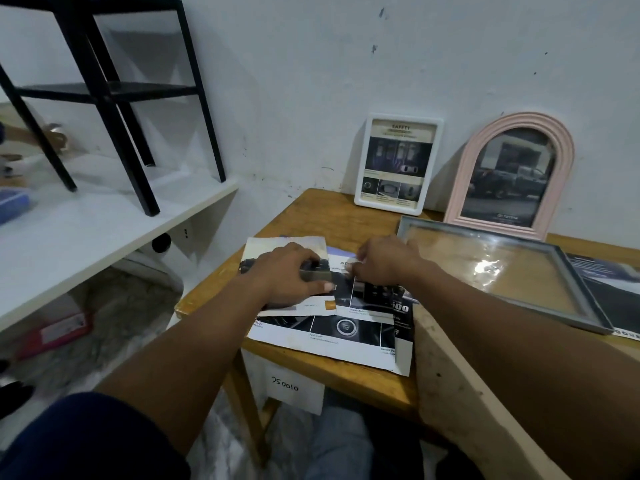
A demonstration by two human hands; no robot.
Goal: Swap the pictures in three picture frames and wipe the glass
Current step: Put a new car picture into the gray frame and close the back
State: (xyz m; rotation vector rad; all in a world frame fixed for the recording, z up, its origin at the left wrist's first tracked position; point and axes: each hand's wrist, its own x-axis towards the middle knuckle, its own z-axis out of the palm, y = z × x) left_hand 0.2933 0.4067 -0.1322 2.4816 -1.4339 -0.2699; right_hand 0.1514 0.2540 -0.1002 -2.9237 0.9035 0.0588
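Observation:
On the wooden table [332, 372] lies a stack of printed car pictures [332, 327]. My left hand [287, 278] presses flat on the top picture [277, 247]. My right hand [384, 261] pinches the edge of a sheet in the stack, close beside the left. A white rectangular frame [398, 164] with a "SAFETY" print leans on the wall at the back. To its right stands a pink arched frame [509, 178] holding a truck photo. A grey frame [502, 271] lies flat on the table, glass in place and no picture inside.
Another dark print [613, 289] lies under the grey frame's right edge. A white shelf unit [104, 220] with a black metal stand [114, 91] sits to the left. A paper label [294, 386] hangs below the table's front edge. The wall rises right behind the frames.

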